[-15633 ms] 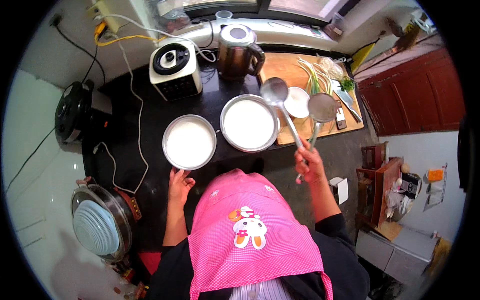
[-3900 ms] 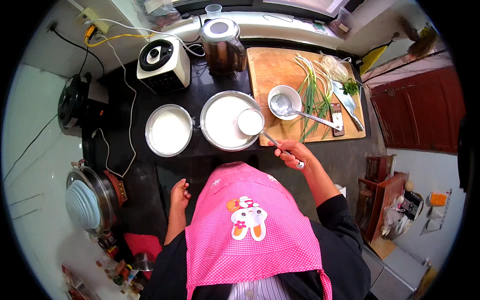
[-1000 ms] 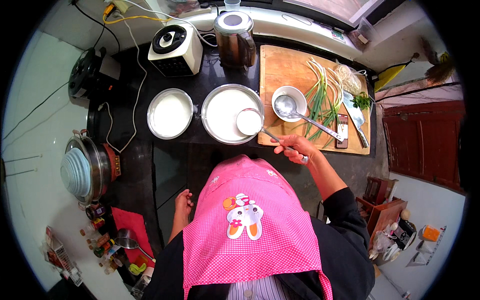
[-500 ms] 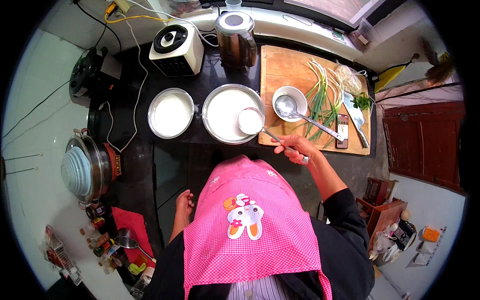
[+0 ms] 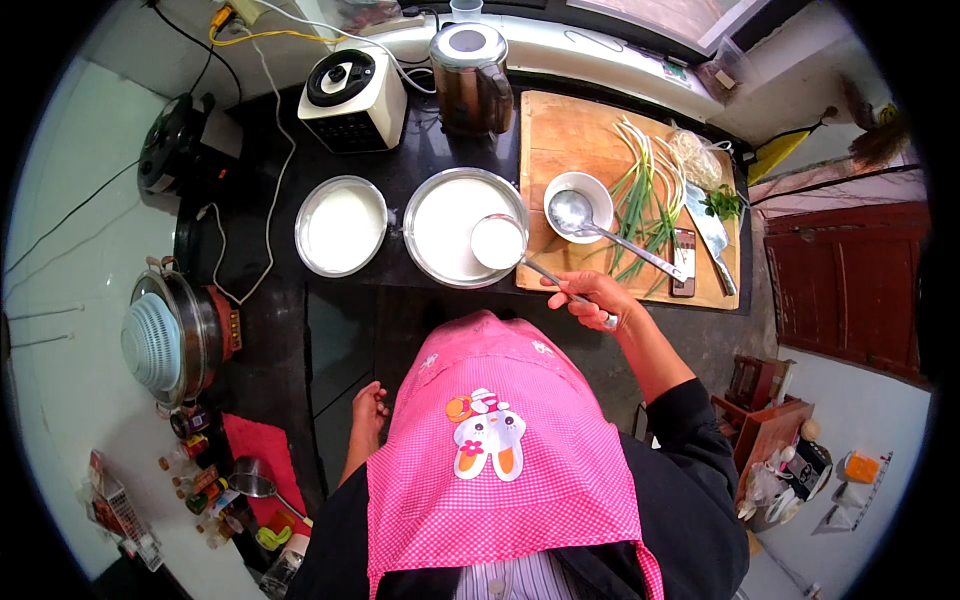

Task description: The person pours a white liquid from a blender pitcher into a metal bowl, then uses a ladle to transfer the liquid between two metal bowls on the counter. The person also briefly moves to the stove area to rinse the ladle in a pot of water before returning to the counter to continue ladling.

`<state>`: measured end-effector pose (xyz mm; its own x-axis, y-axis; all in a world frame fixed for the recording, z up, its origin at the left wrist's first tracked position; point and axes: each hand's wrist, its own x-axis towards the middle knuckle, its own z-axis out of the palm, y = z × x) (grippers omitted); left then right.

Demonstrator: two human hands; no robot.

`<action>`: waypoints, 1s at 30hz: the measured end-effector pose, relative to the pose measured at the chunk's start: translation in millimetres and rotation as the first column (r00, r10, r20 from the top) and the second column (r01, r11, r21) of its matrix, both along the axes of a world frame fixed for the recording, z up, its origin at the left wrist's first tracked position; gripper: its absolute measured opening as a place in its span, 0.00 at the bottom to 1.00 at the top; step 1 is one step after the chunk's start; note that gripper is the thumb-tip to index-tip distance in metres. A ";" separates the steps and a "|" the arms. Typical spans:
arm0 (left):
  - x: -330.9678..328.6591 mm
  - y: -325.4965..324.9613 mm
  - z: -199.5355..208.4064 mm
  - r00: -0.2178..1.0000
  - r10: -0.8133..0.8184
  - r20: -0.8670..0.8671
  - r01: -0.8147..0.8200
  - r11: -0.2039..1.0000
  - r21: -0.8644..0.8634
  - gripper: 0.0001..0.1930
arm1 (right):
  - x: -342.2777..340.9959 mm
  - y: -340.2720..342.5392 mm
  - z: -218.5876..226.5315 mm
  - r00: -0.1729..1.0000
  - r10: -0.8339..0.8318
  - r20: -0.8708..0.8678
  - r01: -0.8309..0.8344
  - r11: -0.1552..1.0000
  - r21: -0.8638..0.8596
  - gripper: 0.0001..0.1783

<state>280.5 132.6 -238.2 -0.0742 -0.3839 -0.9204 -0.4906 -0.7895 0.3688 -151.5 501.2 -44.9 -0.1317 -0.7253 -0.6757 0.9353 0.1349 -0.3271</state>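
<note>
Holding a ladle (image 5: 538,268) over the larger metal bowl (image 5: 430,272) with the right hand (image 5: 592,297)

Pinches the handle between thumb and curled fingers, its tip showing past the hand on the near side. Places the cup over the near right part of the larger metal bowl; cannot tell whether touching the white contents (image 5: 440,215) below. Hangs the left hand (image 5: 369,407) just left of the pink checked apron (image 5: 560,500), fingers curled; cannot tell how tightly. Just left of the larger metal bowl, a smaller metal bowl (image 5: 310,262), also white inside. To the right, on a wooden board (image 5: 560,130), a white bowl (image 5: 600,190) with a second ladle (image 5: 638,252) leaning out of it toward the near right; farther right, green onions (image 5: 632,190), a phone (image 5: 685,248), a knife (image 5: 712,225). On the far side, a kettle (image 5: 467,85) and, left of it, a white appliance (image 5: 352,105).
</note>
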 end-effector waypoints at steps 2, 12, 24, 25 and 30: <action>1.9 -0.2 -1.2 1.000 -0.007 0.009 0.007 1.000 -0.002 0.11 | -1.3 0.7 -0.7 1.000 -0.008 0.013 0.008 0.999 0.040 0.15; -0.7 -0.6 -4.1 0.999 -0.037 0.022 0.037 0.999 -0.008 0.11 | -5.0 1.3 -5.9 1.000 -0.012 0.001 0.012 0.999 0.049 0.16; 2.7 1.4 -3.9 1.000 -0.017 0.020 0.017 1.000 0.003 0.11 | -4.1 -2.6 4.1 0.999 -0.022 0.024 0.023 0.999 -0.035 0.16; 1.6 1.8 -2.9 1.000 -0.017 0.022 0.017 1.000 0.002 0.11 | -5.5 -1.3 0.6 0.999 -0.027 0.028 0.028 1.000 -0.012 0.16; -4.9 1.6 2.9 0.999 -0.035 0.022 0.035 0.999 -0.016 0.11 | -6.2 -1.1 -4.5 0.999 -0.032 0.012 0.032 0.999 0.036 0.16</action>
<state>275.6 134.2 -235.2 -0.0681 -0.3961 -0.9157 -0.5258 -0.7657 0.3704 -157.6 500.1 -49.4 -0.1460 -0.6961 -0.7030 0.9433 0.1160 -0.3109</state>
